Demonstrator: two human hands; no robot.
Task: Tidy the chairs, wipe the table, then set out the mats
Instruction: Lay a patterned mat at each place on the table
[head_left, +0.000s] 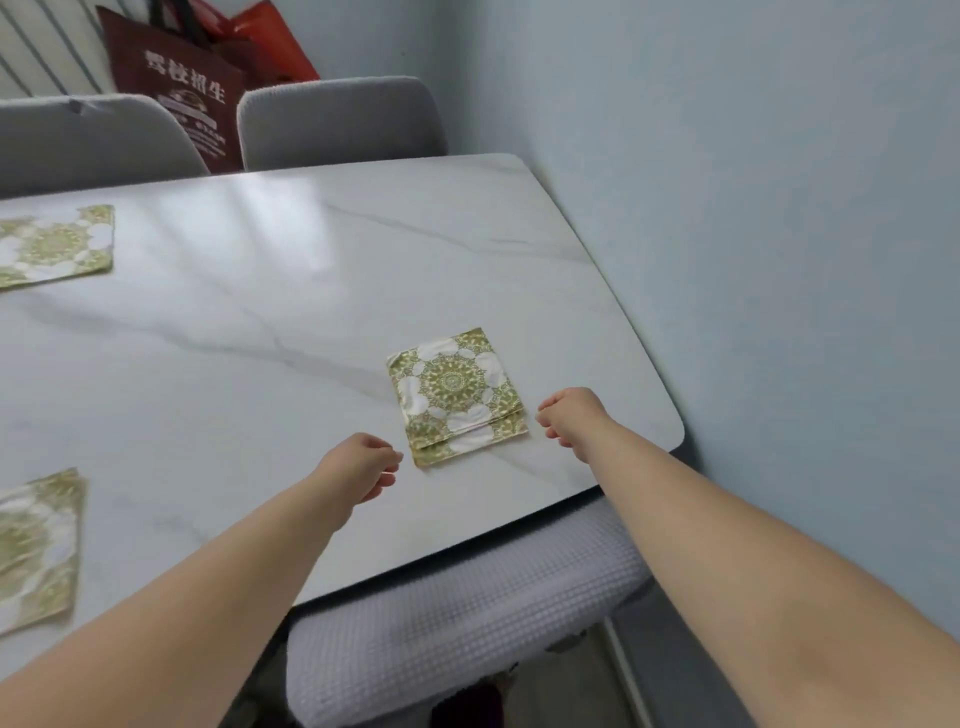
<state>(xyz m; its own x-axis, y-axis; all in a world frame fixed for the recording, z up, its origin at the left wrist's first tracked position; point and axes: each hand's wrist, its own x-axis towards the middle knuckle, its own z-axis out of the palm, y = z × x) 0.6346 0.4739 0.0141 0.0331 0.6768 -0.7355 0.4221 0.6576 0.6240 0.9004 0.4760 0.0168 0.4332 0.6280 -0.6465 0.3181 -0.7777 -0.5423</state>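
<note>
A folded green-and-white patterned mat (456, 396) lies on the white marble table (249, 332) near its right end. My left hand (361, 467) hovers just left of the mat's near corner, fingers loosely curled and holding nothing. My right hand (569, 413) is just right of the mat's near edge, fingers also curled and empty. Neither hand touches the mat. Two more mats lie flat on the table: one at the far left (54, 247), one at the near left (36, 545), both cut off by the frame.
A chair with a white waffle-textured cover (457, 629) is tucked under the near table edge. Two grey chairs (343, 122) stand at the far side, with dark red bags (182, 98) behind them. A pale blue wall (779, 234) runs close along the right.
</note>
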